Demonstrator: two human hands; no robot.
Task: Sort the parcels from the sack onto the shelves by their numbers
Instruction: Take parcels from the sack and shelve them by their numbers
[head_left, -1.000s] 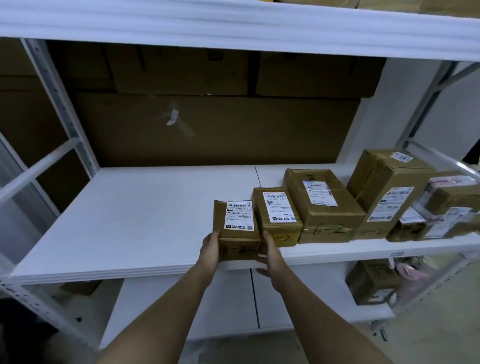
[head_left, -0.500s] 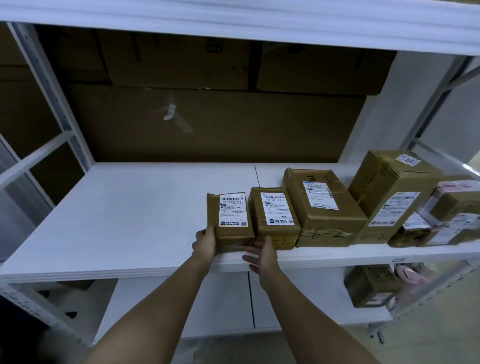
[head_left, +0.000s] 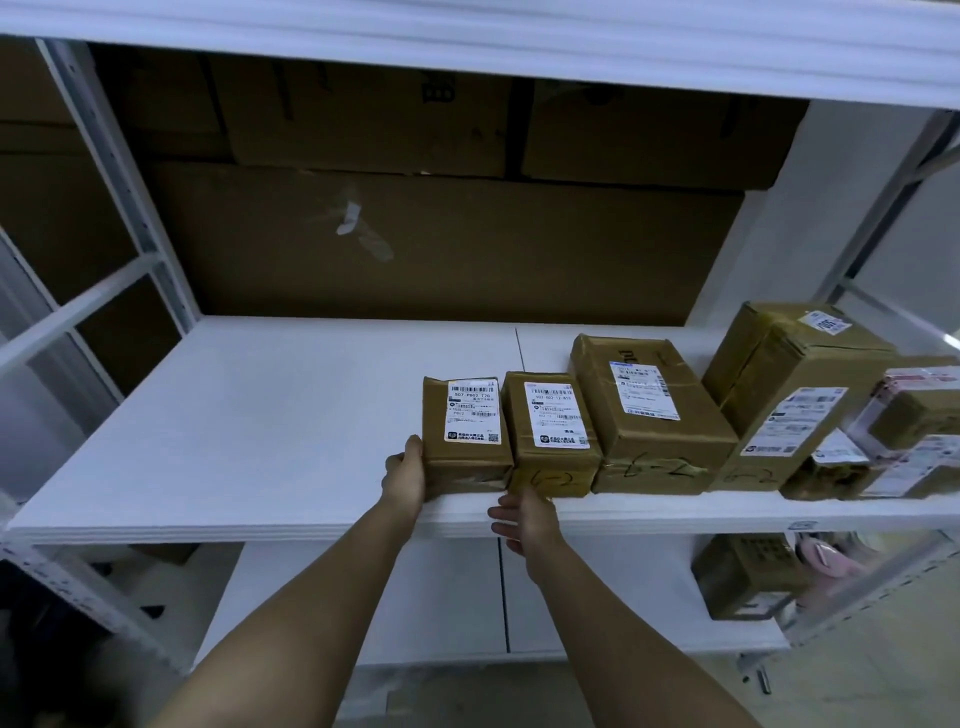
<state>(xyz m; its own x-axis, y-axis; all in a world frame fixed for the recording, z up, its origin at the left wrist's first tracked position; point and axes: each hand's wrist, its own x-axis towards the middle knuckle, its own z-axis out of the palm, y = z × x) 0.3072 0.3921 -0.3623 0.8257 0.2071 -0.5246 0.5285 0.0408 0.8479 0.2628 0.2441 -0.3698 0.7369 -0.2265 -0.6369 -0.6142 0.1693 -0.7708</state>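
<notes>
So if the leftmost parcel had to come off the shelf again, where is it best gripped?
Probably by its free left side and front edge, from the front-left. The leftmost parcel lies flat, its right side tight against the next parcel, so no fingers fit there. The left hand already touches that left side.

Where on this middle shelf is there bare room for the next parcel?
The middle shelf is bare from its left upright to the leftmost parcel, which the left hand touches, and behind the short parcels to the back cardboard. The right end is crowded with stacked parcels. The right hand is at the front edge.
</notes>
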